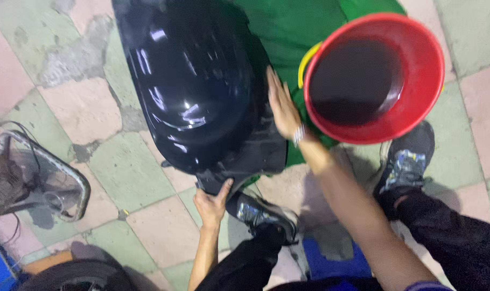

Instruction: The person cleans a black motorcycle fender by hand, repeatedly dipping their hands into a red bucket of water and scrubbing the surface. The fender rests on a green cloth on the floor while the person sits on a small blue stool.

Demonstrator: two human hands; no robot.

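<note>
Both forearms are bare, with no sleeves in view. The right hand (283, 108) has a silver metal watch (299, 134) at the wrist; the left hand (211, 203) wears nothing. The legs are in black trousers (455, 242), and the feet in dark grey sports shoes (405, 159) with pale, shiny patches.

Surfaces: gloss plastic on rough tile

Black body panel (194, 86): smooth plastic, high gloss, sharp reflections. Red basin (425, 81): smooth plastic, semi-gloss, holding dark liquid. Green sheet (288, 32) underneath: matt cloth. Floor (89, 108): matt tiles, worn, patchy. Fan guard (67, 178): bare wire metal. Wristwatch (299, 133): shiny metal.
</note>
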